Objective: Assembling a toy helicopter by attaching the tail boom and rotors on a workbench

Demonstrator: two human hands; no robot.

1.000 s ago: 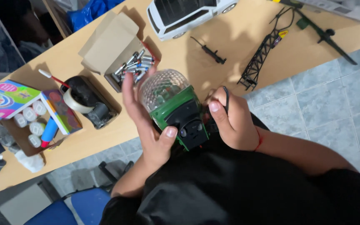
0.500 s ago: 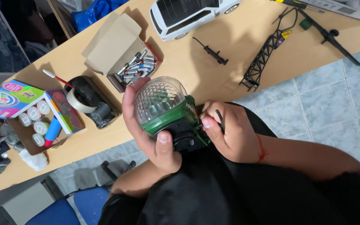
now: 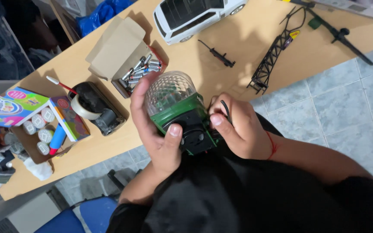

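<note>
A green toy with a clear faceted dome (image 3: 174, 101) and a black base sits in both my hands over my lap, near the table edge. My left hand (image 3: 158, 129) wraps its left side, thumb pressed on the black base. My right hand (image 3: 238, 129) grips the right side of the base, with a thin black wire running over its fingers. An open cardboard box of batteries (image 3: 137, 69) lies on the wooden table (image 3: 238, 39) just beyond the dome.
A white toy car (image 3: 195, 15), a small black screwdriver (image 3: 216, 54), a black lattice tower piece (image 3: 270, 60) and a long black rod (image 3: 337, 32) lie on the table. At left are a tape roll (image 3: 83, 108) and a box of paint pots (image 3: 39, 129). A blue chair (image 3: 78, 215) stands below.
Both hands have turned the toy slightly and drawn it closer to my body; my left thumb now presses the black base. The table items have not moved.
</note>
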